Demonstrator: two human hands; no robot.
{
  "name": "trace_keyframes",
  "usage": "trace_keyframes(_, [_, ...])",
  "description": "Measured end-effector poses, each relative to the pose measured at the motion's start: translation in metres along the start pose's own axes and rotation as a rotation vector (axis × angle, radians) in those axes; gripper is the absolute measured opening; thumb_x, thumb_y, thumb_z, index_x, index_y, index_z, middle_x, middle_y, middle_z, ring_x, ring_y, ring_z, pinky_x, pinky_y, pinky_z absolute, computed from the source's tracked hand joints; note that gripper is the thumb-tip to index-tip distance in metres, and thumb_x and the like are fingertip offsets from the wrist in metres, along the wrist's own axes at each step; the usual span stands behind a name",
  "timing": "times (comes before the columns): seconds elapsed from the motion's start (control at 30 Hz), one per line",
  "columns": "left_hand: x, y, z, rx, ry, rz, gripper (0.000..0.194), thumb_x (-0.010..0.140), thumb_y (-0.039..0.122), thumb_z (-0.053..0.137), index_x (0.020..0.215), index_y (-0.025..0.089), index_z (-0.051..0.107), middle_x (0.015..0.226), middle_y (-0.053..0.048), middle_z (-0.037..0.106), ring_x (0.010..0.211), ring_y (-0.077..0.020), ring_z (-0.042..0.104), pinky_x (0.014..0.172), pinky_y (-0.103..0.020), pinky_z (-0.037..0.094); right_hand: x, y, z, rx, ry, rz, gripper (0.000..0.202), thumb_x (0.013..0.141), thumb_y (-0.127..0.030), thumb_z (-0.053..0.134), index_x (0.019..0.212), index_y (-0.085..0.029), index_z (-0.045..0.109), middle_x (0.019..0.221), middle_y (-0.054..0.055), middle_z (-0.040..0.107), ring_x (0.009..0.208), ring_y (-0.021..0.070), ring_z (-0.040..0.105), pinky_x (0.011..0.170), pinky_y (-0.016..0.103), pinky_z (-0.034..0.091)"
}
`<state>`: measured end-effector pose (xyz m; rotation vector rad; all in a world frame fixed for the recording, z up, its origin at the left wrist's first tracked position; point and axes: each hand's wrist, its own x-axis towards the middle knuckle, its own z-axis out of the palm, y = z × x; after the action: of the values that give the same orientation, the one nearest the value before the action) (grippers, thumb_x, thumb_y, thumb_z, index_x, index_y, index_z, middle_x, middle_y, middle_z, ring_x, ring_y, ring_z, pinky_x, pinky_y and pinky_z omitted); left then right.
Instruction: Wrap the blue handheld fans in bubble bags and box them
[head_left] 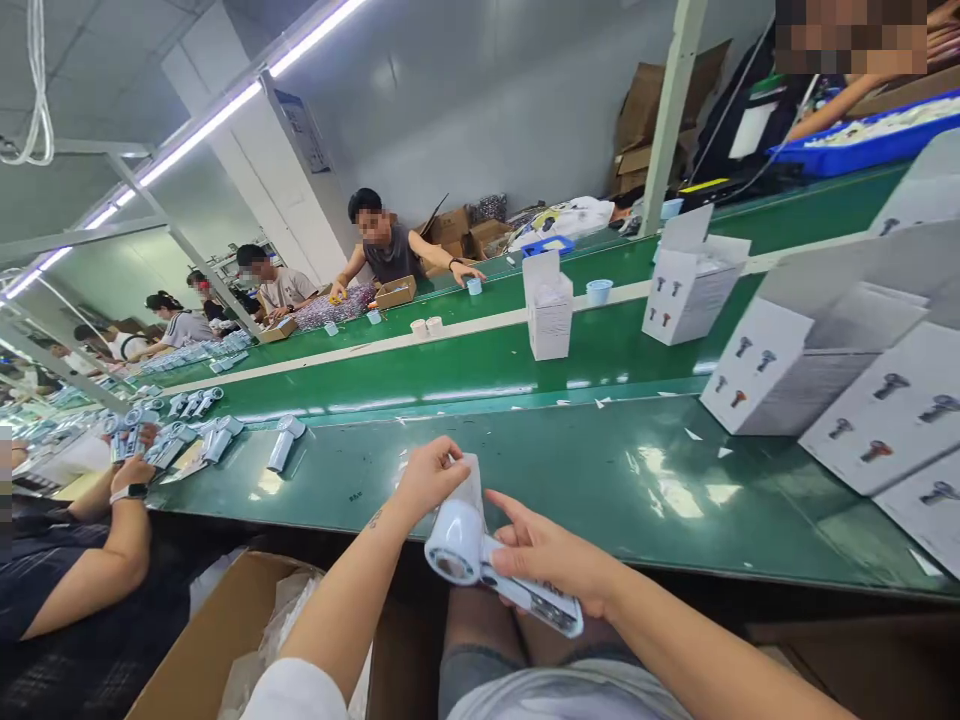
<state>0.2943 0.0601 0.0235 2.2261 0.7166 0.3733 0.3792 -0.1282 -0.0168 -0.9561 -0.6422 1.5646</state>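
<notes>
My right hand (551, 555) grips a light blue handheld fan (457, 535) by its handle, low over the front edge of the green workbench. The fan's round head points left, and the index finger stretches forward past it. Fingers pinched, my left hand (435, 478) has hold of a thin, whitish, translucent plastic piece (472, 485) just beyond the fan's head. Whether this is a bag or a film I cannot tell. Further left on the bench lie a single fan (286, 443) and several more like it.
Open white printed boxes (757, 365) stand on the right, one more (549, 310) on the green belt (465, 360). A cardboard carton (217, 630) with clear plastic bags is below left. Beside me a co-worker's arm (124, 530) handles fans; others sit across the belt.
</notes>
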Motion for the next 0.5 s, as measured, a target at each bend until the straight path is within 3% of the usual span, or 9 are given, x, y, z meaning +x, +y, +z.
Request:
trace_keyframes(0.1, [0.000,0.015,0.003,-0.022,-0.089,0.039,0.016,0.075,0.032,0.058,0.069,0.017,0.056,0.052,0.008,0.043,0.050,-0.0081,0.036,0.049,-0.021,0.026,-0.002,0.000,-0.009,-0.016,0.025,-0.059,0.105,0.065,-0.047,0.082,0.148,-0.018,0.024,0.077,-0.002,0.061,0.057,0.0109,0.059,0.050,0.023,0.049])
trace_keyframes(0.2, [-0.003,0.021,0.002,0.102,-0.083,0.153,0.012,0.079,0.027,0.054,0.074,0.017,0.060,0.055,0.006,0.049,0.051,-0.0086,0.041,0.051,-0.021,0.030,-0.008,-0.002,-0.021,-0.039,0.092,-0.108,0.076,0.068,-0.049,0.079,0.131,-0.017,0.051,0.076,-0.002,0.061,0.055,0.0076,0.055,0.051,0.020,0.049])
trace_keyframes(0.3, [-0.010,0.019,0.005,0.415,-0.054,0.441,0.013,0.085,0.020,0.048,0.085,0.019,0.062,0.068,0.000,0.061,0.061,-0.0128,0.054,0.058,-0.023,0.038,-0.019,-0.004,-0.036,0.040,0.224,-0.114,0.072,0.067,-0.048,0.080,0.127,-0.019,0.052,0.074,-0.002,0.061,0.055,0.0098,0.058,0.049,0.022,0.050])
trace_keyframes(0.37, [-0.017,0.014,0.011,0.596,-0.039,0.635,0.018,0.088,0.018,0.044,0.095,0.019,0.061,0.075,-0.005,0.066,0.067,-0.0165,0.059,0.061,-0.026,0.043,-0.026,-0.003,-0.046,0.115,0.237,-0.106,0.068,0.070,-0.046,0.078,0.127,-0.019,0.051,0.075,-0.001,0.062,0.057,0.0118,0.061,0.048,0.022,0.050])
trace_keyframes(0.5, [-0.027,0.010,0.034,0.626,0.116,0.776,0.022,0.089,0.014,0.041,0.106,0.017,0.055,0.078,-0.007,0.068,0.068,-0.0186,0.063,0.059,-0.028,0.048,-0.032,0.002,-0.057,0.144,0.288,-0.116,0.066,0.072,-0.041,0.077,0.128,-0.020,0.049,0.075,-0.001,0.063,0.057,0.0129,0.063,0.047,0.023,0.051])
